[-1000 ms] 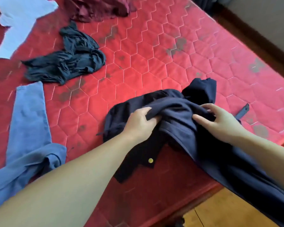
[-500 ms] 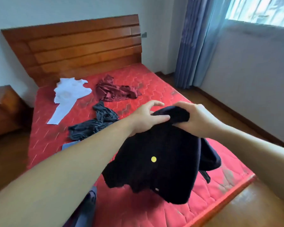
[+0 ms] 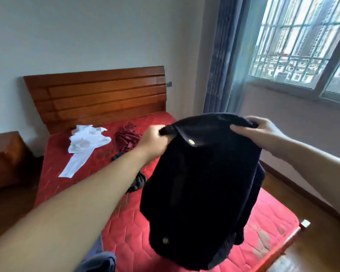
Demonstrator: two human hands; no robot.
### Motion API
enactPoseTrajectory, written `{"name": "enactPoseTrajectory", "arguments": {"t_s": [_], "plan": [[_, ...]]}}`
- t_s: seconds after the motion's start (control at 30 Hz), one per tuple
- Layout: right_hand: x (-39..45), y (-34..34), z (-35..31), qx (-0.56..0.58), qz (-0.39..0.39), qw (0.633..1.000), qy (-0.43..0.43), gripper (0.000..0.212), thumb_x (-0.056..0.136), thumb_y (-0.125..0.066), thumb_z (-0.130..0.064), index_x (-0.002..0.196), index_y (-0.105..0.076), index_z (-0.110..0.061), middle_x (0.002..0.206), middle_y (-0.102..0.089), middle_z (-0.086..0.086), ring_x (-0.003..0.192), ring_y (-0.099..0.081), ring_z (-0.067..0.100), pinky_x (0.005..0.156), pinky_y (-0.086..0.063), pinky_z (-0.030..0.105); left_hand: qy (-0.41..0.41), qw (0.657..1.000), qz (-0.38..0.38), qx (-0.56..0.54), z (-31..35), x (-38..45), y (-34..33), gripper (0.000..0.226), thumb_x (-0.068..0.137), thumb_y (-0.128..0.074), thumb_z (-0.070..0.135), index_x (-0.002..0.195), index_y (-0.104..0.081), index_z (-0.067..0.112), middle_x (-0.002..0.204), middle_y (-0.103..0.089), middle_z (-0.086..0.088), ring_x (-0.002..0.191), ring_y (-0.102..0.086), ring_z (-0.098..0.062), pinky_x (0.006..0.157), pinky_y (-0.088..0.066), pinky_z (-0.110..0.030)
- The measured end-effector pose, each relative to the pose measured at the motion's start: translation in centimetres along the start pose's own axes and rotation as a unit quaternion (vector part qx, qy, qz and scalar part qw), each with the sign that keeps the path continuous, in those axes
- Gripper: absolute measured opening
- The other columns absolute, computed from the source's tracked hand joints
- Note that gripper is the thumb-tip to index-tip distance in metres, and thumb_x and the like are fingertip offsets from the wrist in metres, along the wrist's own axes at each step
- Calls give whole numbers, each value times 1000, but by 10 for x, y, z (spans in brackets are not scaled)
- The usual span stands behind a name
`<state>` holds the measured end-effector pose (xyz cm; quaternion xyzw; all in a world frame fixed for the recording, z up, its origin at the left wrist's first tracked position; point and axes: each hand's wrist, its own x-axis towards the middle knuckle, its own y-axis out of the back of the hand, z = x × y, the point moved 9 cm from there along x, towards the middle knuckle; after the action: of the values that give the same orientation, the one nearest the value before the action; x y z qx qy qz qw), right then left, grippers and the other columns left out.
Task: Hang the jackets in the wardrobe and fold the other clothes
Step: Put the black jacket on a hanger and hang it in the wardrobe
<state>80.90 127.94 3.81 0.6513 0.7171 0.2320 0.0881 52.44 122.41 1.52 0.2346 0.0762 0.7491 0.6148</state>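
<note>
1. Dark navy jacket (image 3: 200, 183): held up in the air above the foot end of the bed, hanging down from its top edge; two pale round buttons show on the front, one near the top, one near the lower hem.
2. Left hand (image 3: 152, 143): fingers curled round the jacket's upper left corner, gripping the cloth.
3. Right hand (image 3: 263, 134): fingers and thumb pinching the upper right corner of the jacket, arm stretched out level with the left.
4. Bed (image 3: 273, 222): red quilted mattress on a wooden frame, with a slatted wooden headboard (image 3: 98, 95) against the wall.
5. White garment (image 3: 84, 146): spread loosely on the mattress near the headboard.
6. Maroon garment (image 3: 128, 136): crumpled, just beside the white one.
7. Dark grey garment (image 3: 136, 181): bunched on the mattress, partly hidden behind the left forearm and the jacket.
8. Blue garment (image 3: 98, 262): only a part visible at the bottom edge.
9. Wooden bedside cabinet (image 3: 6, 158): left of the bed.
10. Barred window (image 3: 302, 40) with a blue curtain (image 3: 220, 55): on the right.
</note>
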Motion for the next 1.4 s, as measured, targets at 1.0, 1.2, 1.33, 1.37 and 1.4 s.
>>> {"name": "enactPoseTrajectory", "arguments": {"t_s": [1.0,1.2,1.33,1.37,1.4], "plan": [[-50,-39,-84,319,-152,929,-108,36,75,-63,-43,74,-78,-10,86,-75,10,73,-73,23,59,-58,31,120,902,-377,-172,2,-51,-74,30,83,-66,52,98,-74,27,93,-72,7,83,-68,-10,72,-52,-23],[-48,4,-54,250,-111,948,-160,39,87,-57,-43,87,-78,-11,93,-75,9,77,-73,25,75,-50,38,97,904,-293,-297,14,-38,-66,35,93,-57,40,119,-67,18,115,-69,-2,103,-67,-15,80,-55,-26],[-55,23,-32,198,-108,953,-203,44,76,-64,-40,104,-73,-7,108,-72,13,88,-72,30,83,-48,43,42,954,-219,-201,46,-15,-27,34,100,-51,34,122,-63,11,120,-68,-10,109,-65,-24,94,-51,-39],[-55,25,-30,190,-111,953,-207,46,74,-65,-40,105,-73,-7,110,-72,13,91,-71,30,84,-48,43,28,959,-216,-183,55,-14,-23,32,101,-49,32,118,-65,10,117,-70,-9,107,-66,-23,92,-54,-36],[-56,27,-29,183,-117,954,-207,48,75,-65,-39,109,-71,-7,112,-71,13,96,-70,31,87,-48,44,17,961,-207,-184,64,-13,-20,31,102,-47,30,114,-66,9,113,-71,-9,103,-68,-21,86,-56,-30]]}}
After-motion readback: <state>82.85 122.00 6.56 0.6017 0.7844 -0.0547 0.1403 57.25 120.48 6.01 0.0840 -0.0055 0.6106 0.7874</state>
